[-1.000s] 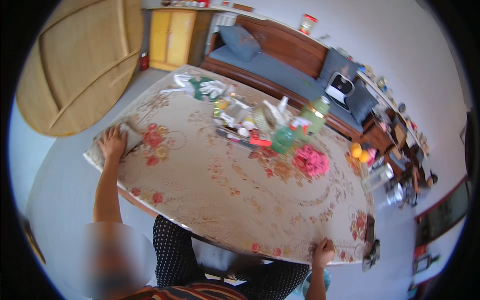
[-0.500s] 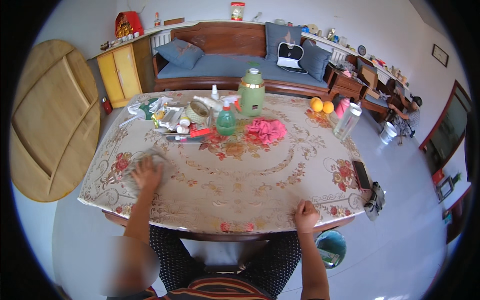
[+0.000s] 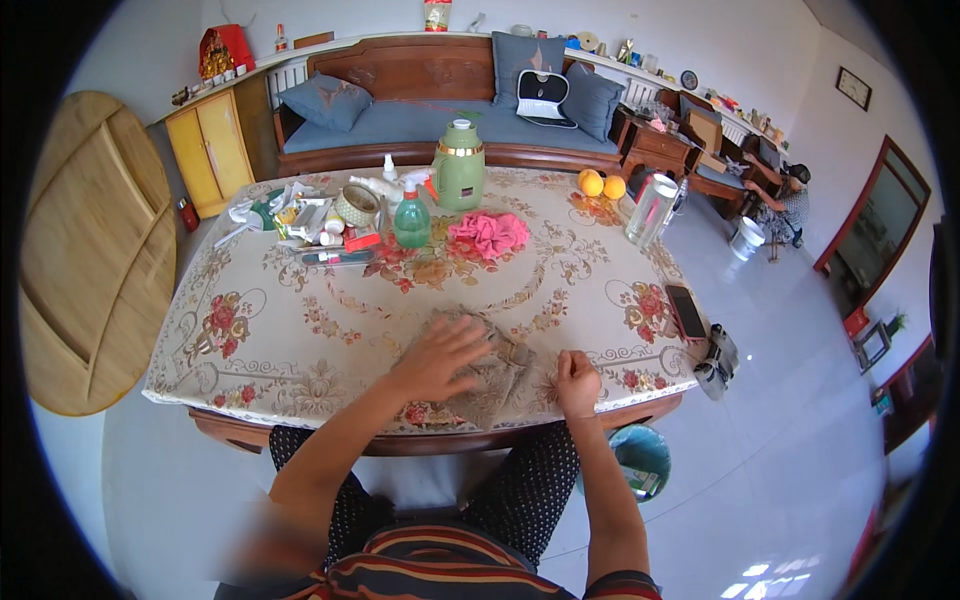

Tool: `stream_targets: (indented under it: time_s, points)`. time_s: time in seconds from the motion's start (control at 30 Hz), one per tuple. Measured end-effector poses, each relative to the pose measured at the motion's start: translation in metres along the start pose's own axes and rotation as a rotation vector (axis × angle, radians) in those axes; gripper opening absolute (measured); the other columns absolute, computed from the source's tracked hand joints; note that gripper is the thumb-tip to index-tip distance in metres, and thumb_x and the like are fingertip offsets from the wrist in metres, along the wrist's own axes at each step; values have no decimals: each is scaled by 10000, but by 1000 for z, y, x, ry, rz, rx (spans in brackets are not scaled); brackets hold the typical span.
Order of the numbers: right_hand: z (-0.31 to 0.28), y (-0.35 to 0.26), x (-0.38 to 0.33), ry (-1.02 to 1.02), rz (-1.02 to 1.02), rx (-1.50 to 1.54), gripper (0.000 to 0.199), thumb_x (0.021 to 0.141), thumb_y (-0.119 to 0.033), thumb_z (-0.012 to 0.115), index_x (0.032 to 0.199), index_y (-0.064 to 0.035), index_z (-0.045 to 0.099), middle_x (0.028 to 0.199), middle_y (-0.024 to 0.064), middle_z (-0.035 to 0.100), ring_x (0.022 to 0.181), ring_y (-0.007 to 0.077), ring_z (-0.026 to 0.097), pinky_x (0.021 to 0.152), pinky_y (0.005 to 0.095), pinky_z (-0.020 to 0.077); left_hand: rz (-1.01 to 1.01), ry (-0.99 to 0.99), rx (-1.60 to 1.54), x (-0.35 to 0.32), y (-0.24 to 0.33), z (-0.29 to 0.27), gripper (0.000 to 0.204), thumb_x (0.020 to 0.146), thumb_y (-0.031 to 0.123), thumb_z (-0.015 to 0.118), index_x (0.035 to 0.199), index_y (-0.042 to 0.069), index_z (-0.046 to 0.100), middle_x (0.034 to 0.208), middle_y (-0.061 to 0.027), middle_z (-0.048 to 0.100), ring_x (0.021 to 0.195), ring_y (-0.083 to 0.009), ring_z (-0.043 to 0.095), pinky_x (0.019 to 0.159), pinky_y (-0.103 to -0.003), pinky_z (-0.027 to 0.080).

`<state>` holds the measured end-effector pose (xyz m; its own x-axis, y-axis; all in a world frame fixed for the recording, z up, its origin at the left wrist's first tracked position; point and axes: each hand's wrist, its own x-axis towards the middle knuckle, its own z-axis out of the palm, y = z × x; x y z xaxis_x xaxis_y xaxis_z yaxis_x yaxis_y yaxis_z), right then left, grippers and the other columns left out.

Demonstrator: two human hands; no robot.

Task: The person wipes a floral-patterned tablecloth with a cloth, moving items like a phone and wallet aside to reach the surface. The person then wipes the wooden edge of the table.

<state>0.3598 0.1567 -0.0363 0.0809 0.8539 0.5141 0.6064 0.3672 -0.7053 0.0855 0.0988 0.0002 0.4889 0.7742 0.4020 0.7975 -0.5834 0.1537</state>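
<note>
One grey cloth (image 3: 508, 378) lay on one flower-patterned table covering (image 3: 280, 350). The left hand (image 3: 443, 355) was spread flat upon this cloth; the right hand (image 3: 578, 385), curled into a fist, was just right of it. Beyond the grey cloth were one bunched pink cloth (image 3: 490, 234), one green spray bottle (image 3: 412, 224) and one green thermos (image 3: 460, 178); beyond and rightward, apparently three orange fruits (image 3: 592, 184), one clear bottle (image 3: 651, 212) and one phone (image 3: 686, 312).

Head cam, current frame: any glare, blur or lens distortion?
Head view: bright glare on the floor at lower right; head view: heavy blur over part of the left arm, yet left hand and gray cloth read fairly clearly; head view: tablecloth front edge bows, corners black.
</note>
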Motion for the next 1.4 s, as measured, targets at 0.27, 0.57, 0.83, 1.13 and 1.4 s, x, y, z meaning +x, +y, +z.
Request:
stream_targets:
  time_s: [0.27, 0.57, 0.83, 1.13, 1.4]
  points:
    - [56, -95, 1, -597, -846, -68, 520, 854, -382, 608, 1289, -106, 534, 1358, 159, 468, 1294, 359, 384, 1077, 433, 296, -572, 697, 59, -147, -59, -47, 120, 879, 94, 571, 946, 12, 627, 929, -167, 632, 849, -301, 603, 762, -396, 478]
    - [196, -167, -54, -766, -847, -181, 638, 824, -516, 554, 1340, -144, 504, 1454, 162, 363, 1391, 415, 190, 1103, 616, 104, -928, 669, -84, -158, -40, -41, 296, 935, 175, 538, 699, 0, 504, 566, -144, 511, 479, -251, 474, 478, -375, 372]
    - [211, -166, -18, -775, -680, -159, 556, 832, -469, 558, 1291, -156, 532, 1448, 113, 381, 1390, 368, 221, 1074, 653, 143, -613, 511, -23, -180, -18, -33, 182, 888, 81, 553, 716, 28, 523, 588, -143, 519, 472, -292, 492, 451, -366, 378]
    - [155, -23, 110, -485, -416, -475, 589, 877, -539, 465, 1355, -196, 480, 1441, 62, 411, 1385, 327, 266, 1071, 663, 128, -563, 659, -51, -167, -2, -7, 67, 869, 21, 538, 804, 5, 537, 598, -113, 533, 475, -219, 501, 475, -327, 409]
    - [73, 86, 208, -452, -69, -614, 612, 899, -555, 413, 1391, -193, 444, 1466, 63, 378, 1411, 318, 211, 1100, 630, 96, -698, 611, -168, -176, -1, -4, 269, 968, 170, 427, 747, 31, 494, 544, -9, 405, 418, -82, 360, 393, -240, 290]
